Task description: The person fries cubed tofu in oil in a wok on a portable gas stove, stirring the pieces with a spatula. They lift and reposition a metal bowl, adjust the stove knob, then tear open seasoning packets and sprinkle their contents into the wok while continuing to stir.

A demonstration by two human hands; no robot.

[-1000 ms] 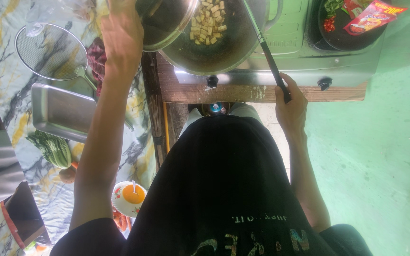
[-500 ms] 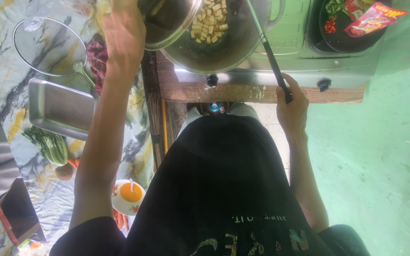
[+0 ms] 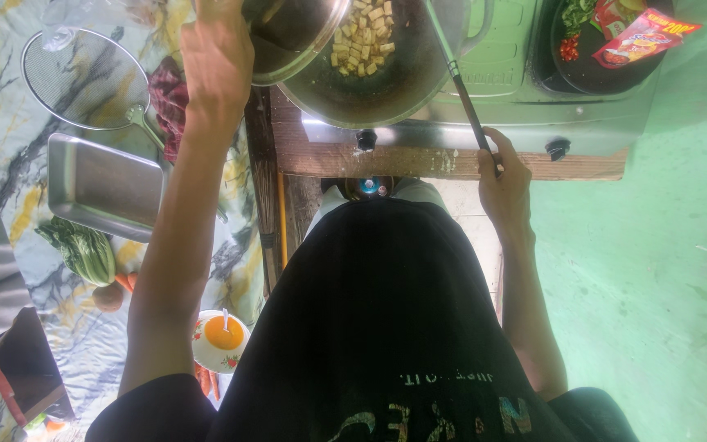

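Here I look straight down from my head at a stove and my own two arms. My left hand [image 3: 216, 61] reaches up to a steel bowl [image 3: 292, 37] and tilts it over the near-left rim of a dark wok [image 3: 345, 86]. The fingers are wrapped around the bowl's edge, clamped on it. The bowl's mouth faces down and right, toward the wok's middle.

Pale cubes [image 3: 362, 37] lie in a heap in the wok, just beside the bowl's lip. I cannot tell whether more are in the bowl.

My right hand [image 3: 505, 176] is closed on the end of a long dark handle [image 3: 461, 90]. Its long axis runs from my hand, at the stove's front edge, up and slightly left across the wok to the top of the view. The working end is cut off by the frame, so I cannot tell what kind of tool it is.

I judge the step in hand to be emptying the bowl into the wok. The next move, as I judge it, calls for lifting the bowl clear to the left and sweeping the tool through the cubes, keeping my wrist off the hot rim.

On the stove's right burner sits a black pan [image 3: 591, 74] with greens and a red packet [image 3: 636, 37]. On the table to my left are a wire skimmer [image 3: 83, 78], a metal tray [image 3: 104, 184] and a small bowl of orange sauce [image 3: 222, 336].
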